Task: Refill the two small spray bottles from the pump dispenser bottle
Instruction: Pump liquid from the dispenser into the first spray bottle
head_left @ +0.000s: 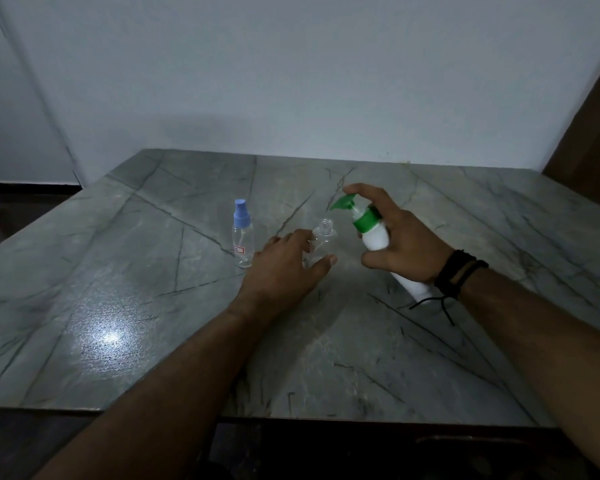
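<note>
Gripping pump bottle (374, 233), right hand (406, 244) | left hand (284, 265) grip around uncapped spray bottle (321, 242)

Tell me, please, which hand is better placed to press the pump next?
The right hand. It already grips the pump bottle, tilted toward the open spray bottle, with a finger over the green pump head. The left hand is beside the open bottle.

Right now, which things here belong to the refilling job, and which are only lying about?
For the job: pump bottle in right hand; open clear bottle at left hand; blue-capped spray bottle.
Not for the job: wrist bands; marble table.
</note>
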Demonstrator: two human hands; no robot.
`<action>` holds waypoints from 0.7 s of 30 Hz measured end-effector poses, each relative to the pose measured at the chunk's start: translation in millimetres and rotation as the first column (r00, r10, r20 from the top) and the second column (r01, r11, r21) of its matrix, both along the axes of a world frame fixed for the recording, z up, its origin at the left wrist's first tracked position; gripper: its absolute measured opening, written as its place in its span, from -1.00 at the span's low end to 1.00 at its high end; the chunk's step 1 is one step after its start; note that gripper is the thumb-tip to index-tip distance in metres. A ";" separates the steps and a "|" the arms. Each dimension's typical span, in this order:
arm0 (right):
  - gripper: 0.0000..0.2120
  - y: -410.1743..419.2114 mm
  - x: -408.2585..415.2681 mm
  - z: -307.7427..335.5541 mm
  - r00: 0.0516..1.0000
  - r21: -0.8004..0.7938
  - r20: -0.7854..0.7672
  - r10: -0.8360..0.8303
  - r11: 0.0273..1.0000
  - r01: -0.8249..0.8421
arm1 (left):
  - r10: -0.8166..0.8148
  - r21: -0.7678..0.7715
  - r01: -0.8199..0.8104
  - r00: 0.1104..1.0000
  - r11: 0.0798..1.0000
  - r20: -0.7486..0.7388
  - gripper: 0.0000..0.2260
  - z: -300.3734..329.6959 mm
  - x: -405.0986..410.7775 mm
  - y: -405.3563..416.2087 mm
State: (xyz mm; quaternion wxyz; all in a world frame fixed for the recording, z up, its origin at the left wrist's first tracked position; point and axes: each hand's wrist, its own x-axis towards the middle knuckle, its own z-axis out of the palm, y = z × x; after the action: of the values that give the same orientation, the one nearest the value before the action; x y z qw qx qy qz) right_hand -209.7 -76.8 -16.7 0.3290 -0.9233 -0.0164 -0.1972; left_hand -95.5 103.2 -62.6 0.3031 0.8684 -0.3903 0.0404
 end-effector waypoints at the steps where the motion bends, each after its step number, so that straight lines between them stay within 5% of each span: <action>1: -0.12 0.3 -0.5 0.8 1.000 0.010 -0.014 0.010 1.000 -0.010 | -0.007 -0.012 0.007 1.000 1.000 -0.004 -0.52 0.2 -0.2 0.1; 14: -0.15 -6.9 8.4 6.2 0.981 -0.004 -0.148 0.123 0.992 -0.125 | 0.014 -0.020 -0.014 1.000 1.000 -0.027 -0.60 1.6 0.2 -2.0; 21: 0.03 -4.8 12.9 6.6 0.962 -0.082 -0.204 0.183 0.976 -0.203 | 0.001 -0.025 -0.002 0.998 1.000 -0.056 -0.61 -1.1 2.0 -2.6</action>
State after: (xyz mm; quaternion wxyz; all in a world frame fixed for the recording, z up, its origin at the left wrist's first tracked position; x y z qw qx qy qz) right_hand -196.8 -81.6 -10.1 0.2990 -0.9478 -0.0841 -0.0714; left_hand -93.5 100.7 -63.7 0.3248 0.8657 -0.3804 0.0211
